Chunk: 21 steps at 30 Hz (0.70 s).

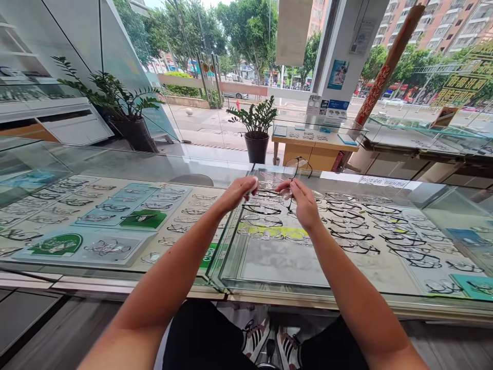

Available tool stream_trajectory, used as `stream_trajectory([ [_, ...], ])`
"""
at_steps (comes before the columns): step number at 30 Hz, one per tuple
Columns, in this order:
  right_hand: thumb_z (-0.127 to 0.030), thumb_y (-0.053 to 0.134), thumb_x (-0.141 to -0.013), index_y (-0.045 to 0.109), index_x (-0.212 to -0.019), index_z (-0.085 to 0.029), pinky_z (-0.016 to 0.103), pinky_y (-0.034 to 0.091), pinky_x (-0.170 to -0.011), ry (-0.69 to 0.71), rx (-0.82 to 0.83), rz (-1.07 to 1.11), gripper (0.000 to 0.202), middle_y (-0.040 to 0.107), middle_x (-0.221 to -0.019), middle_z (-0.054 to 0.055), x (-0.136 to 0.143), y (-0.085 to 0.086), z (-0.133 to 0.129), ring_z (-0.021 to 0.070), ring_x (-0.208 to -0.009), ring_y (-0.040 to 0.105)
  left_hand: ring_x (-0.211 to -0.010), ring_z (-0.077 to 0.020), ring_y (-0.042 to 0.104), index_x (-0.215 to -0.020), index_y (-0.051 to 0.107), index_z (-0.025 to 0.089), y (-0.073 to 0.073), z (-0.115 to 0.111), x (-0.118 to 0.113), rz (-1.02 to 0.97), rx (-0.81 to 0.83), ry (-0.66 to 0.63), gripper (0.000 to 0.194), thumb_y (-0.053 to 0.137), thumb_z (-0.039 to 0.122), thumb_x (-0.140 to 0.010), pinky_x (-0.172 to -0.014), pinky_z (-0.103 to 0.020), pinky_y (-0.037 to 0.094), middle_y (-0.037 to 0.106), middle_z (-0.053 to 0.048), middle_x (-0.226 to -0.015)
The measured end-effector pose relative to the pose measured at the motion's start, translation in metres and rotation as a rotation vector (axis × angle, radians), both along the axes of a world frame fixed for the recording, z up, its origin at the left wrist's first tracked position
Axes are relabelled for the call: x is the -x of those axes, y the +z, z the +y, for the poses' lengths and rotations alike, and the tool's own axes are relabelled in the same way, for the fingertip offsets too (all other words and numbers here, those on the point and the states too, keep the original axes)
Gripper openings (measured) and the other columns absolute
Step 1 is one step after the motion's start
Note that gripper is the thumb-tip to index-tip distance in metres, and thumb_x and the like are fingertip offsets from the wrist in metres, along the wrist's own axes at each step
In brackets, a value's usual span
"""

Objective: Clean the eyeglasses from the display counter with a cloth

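Above the glass display counter, my left hand (242,192) is closed around a small white cloth (253,186), which shows at its fingertips. My right hand (302,200) sits a little to the right, its fingers pinched on a pair of thin-framed glasses (298,163). One round lens of these glasses stands up above the fingers, and the rest is partly hidden by the hand. A gap separates the two hands. Under the glass (279,262), rows of eyeglasses (354,234) lie below and beside my hands.
More eyeglasses lie in the left case, with blue trays (133,191) and a green card (143,219). Beyond the counter stand two potted plants (257,146) (134,134) and a wooden display table (308,149). A large window faces the street.
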State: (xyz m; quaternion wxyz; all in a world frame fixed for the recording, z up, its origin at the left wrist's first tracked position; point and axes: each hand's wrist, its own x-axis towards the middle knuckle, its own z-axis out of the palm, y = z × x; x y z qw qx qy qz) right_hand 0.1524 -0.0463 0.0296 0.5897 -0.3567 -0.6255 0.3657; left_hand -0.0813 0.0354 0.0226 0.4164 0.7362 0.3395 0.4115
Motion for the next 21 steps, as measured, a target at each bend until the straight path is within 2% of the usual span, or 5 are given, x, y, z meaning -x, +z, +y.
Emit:
stream_trajectory([
  [3, -0.058, 0.050, -0.108, 0.073, -0.098, -0.024, 0.040, 0.054, -0.085, 0.003, 0.012, 0.014, 0.041, 0.082, -0.105, 0.009, -0.001, 0.000, -0.001, 0.0237, -0.094, 0.071, -0.081, -0.0212, 0.058, -0.088, 0.062, 0.021, -0.012, 0.029, 0.024, -0.181, 0.020, 0.327, 0.046, 0.068, 0.067, -0.089, -0.070, -0.033, 0.058, 0.061, -0.006, -0.087],
  [5, -0.058, 0.051, -0.108, 0.073, -0.099, -0.024, 0.040, 0.054, -0.085, -0.006, 0.010, 0.011, 0.041, 0.082, -0.106, 0.009, -0.002, -0.001, 0.000, 0.0238, -0.095, 0.070, -0.079, -0.0192, 0.057, -0.093, 0.060, 0.022, -0.022, 0.047, 0.043, -0.207, 0.029, 0.689, 0.025, 0.072, 0.044, -0.090, -0.076, -0.033, 0.057, 0.063, -0.005, -0.088],
  [9, -0.060, 0.052, -0.107, 0.073, -0.100, -0.025, 0.040, 0.054, -0.084, -0.002, -0.006, 0.017, 0.041, 0.081, -0.103, 0.008, -0.002, -0.002, 0.000, 0.0237, -0.093, 0.070, -0.089, -0.0207, 0.060, -0.103, 0.056, 0.023, -0.045, 0.072, 0.082, -0.214, 0.055, 0.986, 0.020, 0.067, 0.016, -0.088, -0.096, -0.041, 0.056, 0.062, -0.005, -0.101],
  [15, -0.059, 0.052, -0.107, 0.073, -0.097, -0.025, 0.040, 0.052, -0.082, -0.013, -0.004, 0.015, 0.041, 0.080, -0.103, 0.008, -0.002, -0.003, 0.001, 0.0230, -0.091, 0.069, -0.107, -0.0322, 0.067, -0.100, 0.050, 0.024, -0.069, 0.086, 0.113, -0.178, 0.091, 1.190, 0.031, 0.072, 0.011, -0.083, -0.112, -0.056, 0.052, 0.063, -0.009, -0.100],
  [21, -0.053, 0.052, -0.108, 0.074, -0.097, -0.025, 0.039, 0.051, -0.082, 0.007, -0.011, 0.032, 0.038, 0.080, -0.102, 0.007, -0.002, -0.003, 0.000, 0.0221, -0.090, 0.068, -0.122, -0.0398, 0.069, -0.110, 0.048, 0.023, -0.070, 0.086, 0.113, -0.131, 0.090, 1.235, 0.037, 0.070, 0.009, -0.084, -0.119, -0.063, 0.049, 0.068, -0.016, -0.111],
])
